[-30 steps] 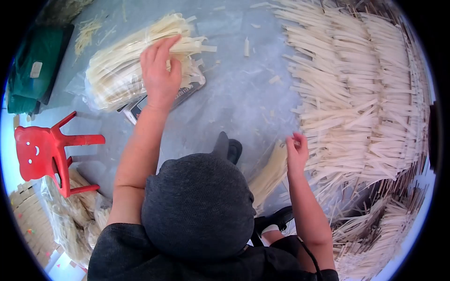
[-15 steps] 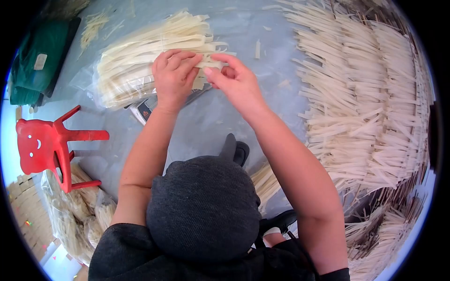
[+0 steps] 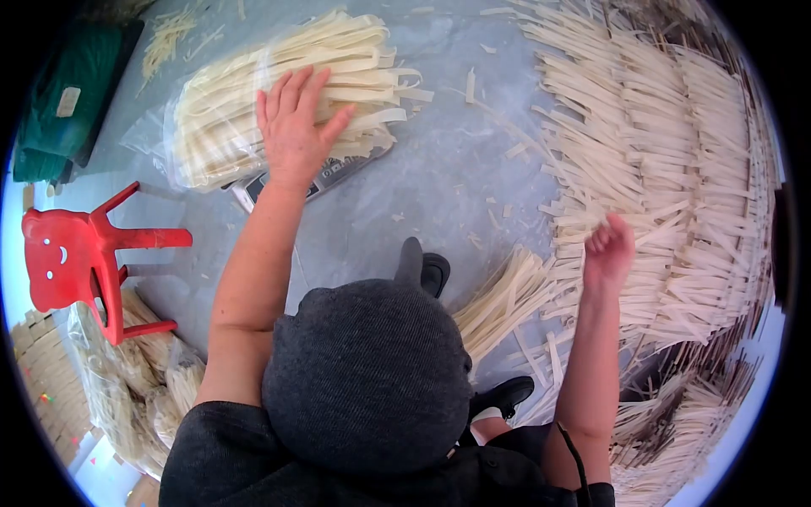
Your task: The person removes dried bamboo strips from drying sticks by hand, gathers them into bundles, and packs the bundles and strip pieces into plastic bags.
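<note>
A thick bundle of pale flat strips (image 3: pixel 228 106), partly inside clear plastic, lies on a scale (image 3: pixel 338 176) at the upper left. My left hand (image 3: pixel 296 131) rests on top of the bundle with its fingers spread. At the right, my right hand (image 3: pixel 608 252) is raised beside the large spread of pale strips (image 3: pixel 659 160), its fingers curled; whether something is in them cannot be made out. A smaller bundle of strips (image 3: pixel 507 300) lies on the floor between my dark cap and my right hand.
A red stool (image 3: pixel 106 253) stands at the left, with plastic-wrapped bundles (image 3: pixel 118 389) below it. Green bags (image 3: pixel 72 93) lie at the upper left. Loose strip scraps (image 3: pixel 169 38) are scattered on the grey floor (image 3: pixel 405 211). A black shoe (image 3: pixel 507 395) shows near the bottom.
My right hand first reached to the bundle's end beside my left hand, then drew back to the right. My left hand has opened out flat on the bundle.
</note>
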Motion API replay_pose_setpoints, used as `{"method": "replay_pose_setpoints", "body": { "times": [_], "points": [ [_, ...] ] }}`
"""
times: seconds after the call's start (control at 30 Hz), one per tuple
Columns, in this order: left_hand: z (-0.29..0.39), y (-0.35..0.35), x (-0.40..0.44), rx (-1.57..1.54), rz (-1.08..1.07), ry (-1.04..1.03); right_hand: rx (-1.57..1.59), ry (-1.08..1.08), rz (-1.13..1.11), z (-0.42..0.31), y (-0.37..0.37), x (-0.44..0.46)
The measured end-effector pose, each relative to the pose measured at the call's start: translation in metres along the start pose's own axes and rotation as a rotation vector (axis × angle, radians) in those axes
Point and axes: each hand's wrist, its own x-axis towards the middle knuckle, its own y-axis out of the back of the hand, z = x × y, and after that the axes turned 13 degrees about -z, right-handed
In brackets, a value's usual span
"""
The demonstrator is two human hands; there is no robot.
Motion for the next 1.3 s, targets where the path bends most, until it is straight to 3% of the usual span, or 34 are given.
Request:
{"method": "replay_pose_setpoints", "body": {
  "times": [0.1, 0.17, 0.23, 0.33, 0.4, 0.47, 0.53, 0.67, 0.73, 0.83, 0.9, 1.03, 1.13, 1.3],
  "points": [
    [0.020, 0.010, -0.011, 0.063, 0.115, -0.069, 0.121, -0.224, -0.041, -0.017, 0.083, -0.022],
    [0.039, 0.002, -0.024, -0.401, 0.082, -0.395, 0.157, -0.297, -0.123, -0.017, 0.122, -0.031],
    [0.075, -0.001, -0.042, -0.487, -0.049, -0.439, -0.322, -0.667, -0.163, -0.012, 0.146, -0.038],
    [0.103, -0.028, -0.064, -0.689, -0.180, -0.485, -0.694, -0.858, -0.330, 0.017, 0.108, -0.048],
    [0.116, -0.036, -0.073, -0.790, -0.351, -0.512, -0.876, -0.821, -0.323, 0.051, 0.094, -0.047],
    [0.121, -0.045, -0.079, -0.826, -0.374, -0.512, -0.956, -0.789, -0.299, 0.094, 0.105, -0.041],
    [0.122, -0.048, -0.081, -0.858, -0.400, -0.511, -1.253, -0.395, -0.220, 0.132, 0.118, -0.038],
    [0.118, -0.050, -0.083, -0.868, -0.431, -0.425, -1.457, -0.360, -0.156, 0.120, 0.082, -0.043],
    [0.115, -0.049, -0.081, -0.853, -0.421, -0.394, -1.722, -0.221, -0.002, 0.104, 0.060, -0.048],
    [0.111, -0.046, -0.065, -0.807, -0.449, -0.402, -1.589, -0.223, 0.023, 0.088, 0.055, -0.044],
    [0.108, -0.044, -0.040, -0.231, -0.392, -0.534, -1.507, -0.181, -0.018, 0.086, 0.056, -0.043],
    [0.103, -0.023, 0.033, 0.290, -0.238, -0.369, -1.230, -0.060, -0.169, 0.095, 0.052, -0.045],
    [0.092, -0.038, 0.057, 0.442, -0.327, -0.327, -1.143, -0.090, -0.221, 0.102, 0.035, -0.045],
    [0.094, -0.046, 0.060, 0.406, -0.430, -0.291, -1.101, -0.136, -0.260, 0.107, 0.013, -0.040]
  ]
}}
